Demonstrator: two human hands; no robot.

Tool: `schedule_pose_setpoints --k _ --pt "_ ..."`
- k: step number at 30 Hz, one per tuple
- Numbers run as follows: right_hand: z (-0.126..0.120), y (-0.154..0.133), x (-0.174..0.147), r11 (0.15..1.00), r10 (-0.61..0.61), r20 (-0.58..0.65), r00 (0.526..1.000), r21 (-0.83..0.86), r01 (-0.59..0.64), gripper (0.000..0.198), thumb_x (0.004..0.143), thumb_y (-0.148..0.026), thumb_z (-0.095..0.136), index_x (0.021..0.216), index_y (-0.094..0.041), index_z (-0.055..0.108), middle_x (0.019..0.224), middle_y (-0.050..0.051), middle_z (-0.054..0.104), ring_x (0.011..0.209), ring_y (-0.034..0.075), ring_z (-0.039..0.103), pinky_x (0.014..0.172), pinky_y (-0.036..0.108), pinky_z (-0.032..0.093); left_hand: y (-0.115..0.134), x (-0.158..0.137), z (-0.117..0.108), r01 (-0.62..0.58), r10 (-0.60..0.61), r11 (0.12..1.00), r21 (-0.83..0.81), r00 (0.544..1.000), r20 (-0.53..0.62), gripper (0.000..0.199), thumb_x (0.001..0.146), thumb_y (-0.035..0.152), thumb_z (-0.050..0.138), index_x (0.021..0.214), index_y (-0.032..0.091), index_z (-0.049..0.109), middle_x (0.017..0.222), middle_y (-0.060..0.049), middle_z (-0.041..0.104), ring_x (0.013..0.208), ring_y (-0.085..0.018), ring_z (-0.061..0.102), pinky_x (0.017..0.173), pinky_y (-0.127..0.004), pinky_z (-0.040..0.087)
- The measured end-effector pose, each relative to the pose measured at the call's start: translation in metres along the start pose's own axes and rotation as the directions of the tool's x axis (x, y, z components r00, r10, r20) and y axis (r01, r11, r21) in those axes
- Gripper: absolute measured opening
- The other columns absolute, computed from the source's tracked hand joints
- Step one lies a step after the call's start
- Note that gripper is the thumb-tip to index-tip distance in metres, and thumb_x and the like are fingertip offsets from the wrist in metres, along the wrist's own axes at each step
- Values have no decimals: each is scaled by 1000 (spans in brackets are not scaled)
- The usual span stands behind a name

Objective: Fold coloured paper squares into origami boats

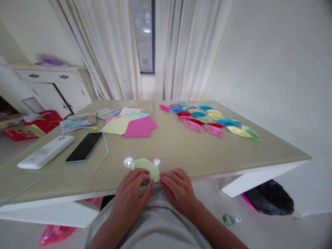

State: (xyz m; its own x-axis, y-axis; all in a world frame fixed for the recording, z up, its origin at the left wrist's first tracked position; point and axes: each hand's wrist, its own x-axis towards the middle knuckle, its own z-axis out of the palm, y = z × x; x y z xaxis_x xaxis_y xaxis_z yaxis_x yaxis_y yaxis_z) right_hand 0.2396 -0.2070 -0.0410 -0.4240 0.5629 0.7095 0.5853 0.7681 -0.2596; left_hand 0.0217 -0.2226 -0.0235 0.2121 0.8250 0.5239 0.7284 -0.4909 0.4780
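Observation:
A light green sheet of folded paper (145,165) lies at the table's near edge, several of its corners turned in. My left hand (133,188) rests over its left and near side, fingers curled and pressing on the paper. At the paper's right corner, the fingertips of my right hand (178,186) pinch the edge, fingers held together. Farther right on the table are several folded paper boat-like pieces (214,130) in pink, blue, red, yellow, purple and green. Loose coloured paper sheets (140,127) lie in an overlapping pile at the centre left.
On the left of the table (178,152) are a black phone (85,147), a white power strip-like device (46,152), a white cable (105,148) and some booklets (79,121). A plastic bottle (230,219) and a black bag (272,199) are on the floor at right.

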Motion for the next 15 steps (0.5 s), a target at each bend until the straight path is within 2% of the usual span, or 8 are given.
schedule_pose_setpoints --k 4,9,15 --pt "-2 3 -2 996 -69 23 997 -61 70 20 107 -20 55 115 -24 73 111 6 80 93 21 65 85 38 51 2 1 0 24 -24 1000 -3 1000 0 9 100 30 62 94 25 65 110 -7 71 105 -27 66 95 -45 54" --pt "-3 3 -3 995 -78 8 997 -56 78 17 105 -18 59 114 -23 73 112 5 80 94 21 66 85 38 51 4 1 1 26 -26 1000 5 1000 -1 7 101 28 60 96 24 64 111 -7 70 106 -28 65 95 -47 52" --pt "0 4 -3 990 -117 3 993 -77 116 26 102 -12 56 122 -22 70 113 6 80 90 22 65 82 38 48 6 1 0 34 -34 999 1 999 3 8 102 28 58 97 25 63 111 -7 71 106 -29 66 94 -47 54"
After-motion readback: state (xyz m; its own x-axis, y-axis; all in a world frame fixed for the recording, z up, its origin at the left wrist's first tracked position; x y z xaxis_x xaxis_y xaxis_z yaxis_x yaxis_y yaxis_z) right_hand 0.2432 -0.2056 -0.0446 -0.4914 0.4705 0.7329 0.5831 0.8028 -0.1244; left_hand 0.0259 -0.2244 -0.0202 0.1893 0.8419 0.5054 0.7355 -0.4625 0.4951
